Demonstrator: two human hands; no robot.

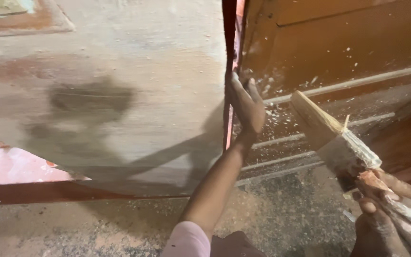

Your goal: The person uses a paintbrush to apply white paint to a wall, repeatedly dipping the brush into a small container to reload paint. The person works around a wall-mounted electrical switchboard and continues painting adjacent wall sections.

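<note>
My left hand (246,103) reaches forward and grips the edge of a brown wooden door panel (338,43), fingers wrapped round its thin edge. My right hand (390,209) at the lower right is closed on a worn wooden handle of a tool (335,137), whose broad wedge-shaped head is raised and points up toward the door. Pale wood chips (281,116) lie scattered on the door's face near my left hand.
A pale concrete floor (120,71) with my shadow lies to the left of the door. A red-painted strip (20,166) runs along the lower left. Sawdust and grit cover the ground (281,209) in front of me. Grooved mouldings (310,138) cross the door.
</note>
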